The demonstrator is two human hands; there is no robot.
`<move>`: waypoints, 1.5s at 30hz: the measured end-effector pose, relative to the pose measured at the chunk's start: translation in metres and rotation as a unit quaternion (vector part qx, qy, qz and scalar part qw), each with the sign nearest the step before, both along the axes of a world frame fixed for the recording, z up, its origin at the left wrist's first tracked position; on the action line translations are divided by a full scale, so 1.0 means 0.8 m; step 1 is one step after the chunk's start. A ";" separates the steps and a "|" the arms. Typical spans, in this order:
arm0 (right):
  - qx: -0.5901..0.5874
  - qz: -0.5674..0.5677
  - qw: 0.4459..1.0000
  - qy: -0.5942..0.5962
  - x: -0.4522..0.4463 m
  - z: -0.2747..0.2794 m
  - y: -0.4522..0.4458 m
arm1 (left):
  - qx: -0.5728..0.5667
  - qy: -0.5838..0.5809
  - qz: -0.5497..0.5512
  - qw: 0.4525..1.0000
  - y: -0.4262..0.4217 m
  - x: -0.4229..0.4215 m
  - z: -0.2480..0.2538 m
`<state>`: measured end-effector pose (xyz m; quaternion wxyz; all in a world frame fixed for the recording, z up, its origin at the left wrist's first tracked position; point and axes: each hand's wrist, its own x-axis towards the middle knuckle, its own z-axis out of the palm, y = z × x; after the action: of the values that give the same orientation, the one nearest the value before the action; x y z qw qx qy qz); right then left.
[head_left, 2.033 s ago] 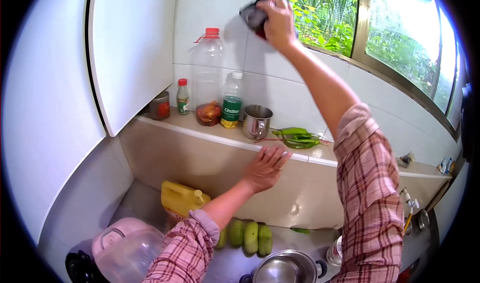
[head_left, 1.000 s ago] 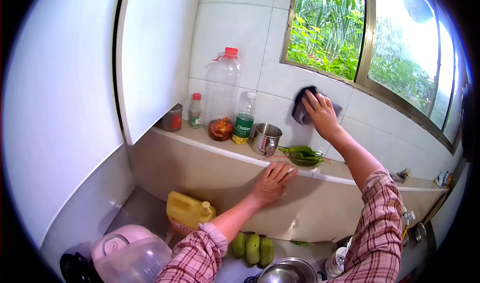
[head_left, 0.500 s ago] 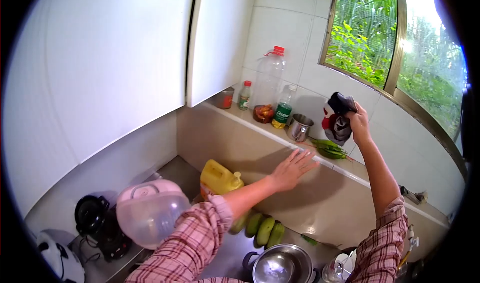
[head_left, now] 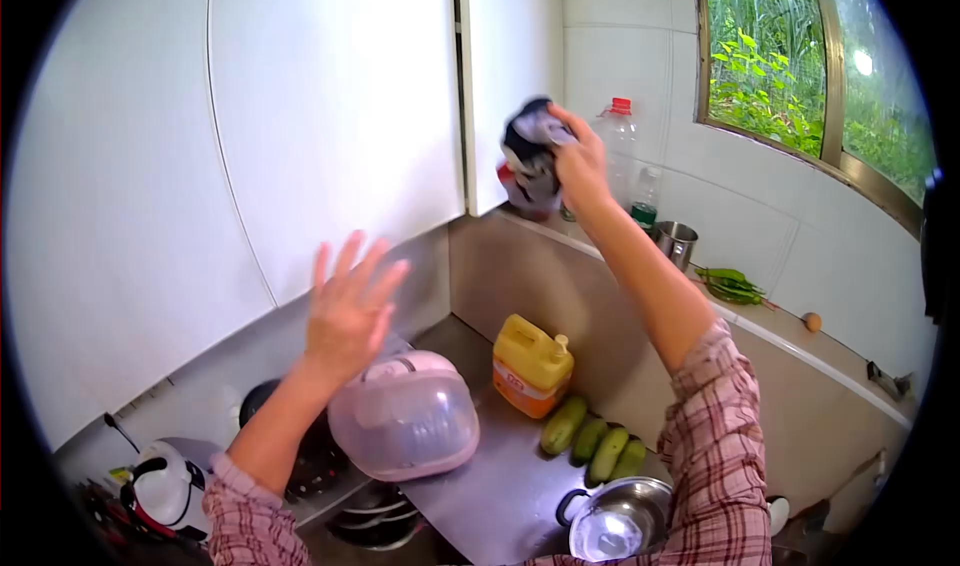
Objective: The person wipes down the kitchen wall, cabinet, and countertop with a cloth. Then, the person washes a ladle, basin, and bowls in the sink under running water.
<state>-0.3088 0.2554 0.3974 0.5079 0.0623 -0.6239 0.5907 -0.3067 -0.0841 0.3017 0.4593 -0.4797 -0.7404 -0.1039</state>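
Note:
My right hand grips a crumpled cloth in dark, grey and red, raised in front of the edge of the white cabinet door. Behind it the big clear bottle with a red cap is partly hidden. My left hand is lifted with its fingers spread, in front of the lower part of the white cabinets. It holds nothing. Below that hand stands a pink container with a clear lid.
On the ledge are a smaller green-labelled bottle, a steel mug, green peppers and an egg. The counter bears a yellow jug, several green cucumber-like vegetables and a steel pot. A white appliance stands at lower left.
My view has turned left. My right hand has carried the cloth left from above the peppers to the cabinet edge. My left hand has left the ledge and risen toward the cabinets.

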 end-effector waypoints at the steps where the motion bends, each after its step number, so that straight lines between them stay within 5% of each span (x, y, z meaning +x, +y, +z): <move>1: 0.112 -0.104 0.986 0.064 -0.034 0.014 -0.006 | 0.000 0.019 0.041 0.999 -0.025 -0.007 0.006; 5: 0.214 -0.253 0.924 0.190 -0.163 0.067 -0.043 | 0.010 0.053 0.156 0.986 -0.088 -0.031 0.020; 9: 0.085 -0.207 0.958 0.180 -0.209 0.048 -0.065 | -0.032 0.049 0.166 0.984 -0.100 -0.039 0.019; 11: 0.041 -0.190 0.963 0.189 -0.221 0.018 -0.043 | -0.042 0.062 0.175 0.982 -0.101 -0.045 0.018; 15: 0.086 -0.349 0.930 0.076 -0.236 -0.081 0.013 | -0.054 0.079 0.188 0.978 -0.099 -0.049 0.017; 17: -0.009 -0.357 0.934 0.011 -0.256 -0.106 0.043 | -0.059 0.084 0.193 0.976 -0.099 -0.052 0.016; 18: -0.032 -0.234 0.971 -0.044 -0.257 -0.094 0.068 | -0.062 0.087 0.196 0.975 -0.098 -0.052 0.017; 19: -0.119 -0.308 0.927 -0.176 -0.276 -0.070 0.080 | -0.064 0.083 0.192 0.976 -0.098 -0.051 0.015; 21: -0.232 -0.235 0.919 -0.215 -0.290 0.002 0.089 | -0.068 0.079 0.187 0.977 -0.101 -0.050 0.016; 25: -0.073 -0.157 0.984 -0.052 -0.217 0.173 -0.006 | -0.075 0.094 0.182 0.976 -0.105 -0.050 0.017; 28: 0.115 -0.183 0.965 0.145 -0.208 0.238 -0.096 | -0.058 0.106 0.166 0.979 -0.103 -0.056 0.013; 31: 0.268 -0.159 0.892 0.328 -0.188 0.205 -0.179 | -0.033 0.109 0.143 0.983 -0.106 -0.052 0.012; 34: 0.345 -0.143 0.845 0.382 -0.155 0.080 -0.246 | 0.019 0.155 0.012 0.988 -0.126 -0.063 -0.004; 38: 0.543 -0.024 0.773 0.329 -0.092 -0.118 -0.286 | 0.060 0.178 -0.049 0.981 -0.146 -0.060 -0.009; 39: 0.589 -0.071 0.734 0.331 -0.087 -0.149 -0.278 | 0.064 0.174 -0.047 0.982 -0.143 -0.059 -0.007; 45: 0.442 -0.237 0.848 0.174 -0.100 -0.170 -0.151 | 0.065 0.159 0.006 0.985 -0.132 -0.055 -0.004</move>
<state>-0.3889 0.1348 0.2615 0.6511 0.2321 -0.7165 0.0936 -0.3506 -0.1900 0.2986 0.6020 -0.4547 -0.6525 -0.0710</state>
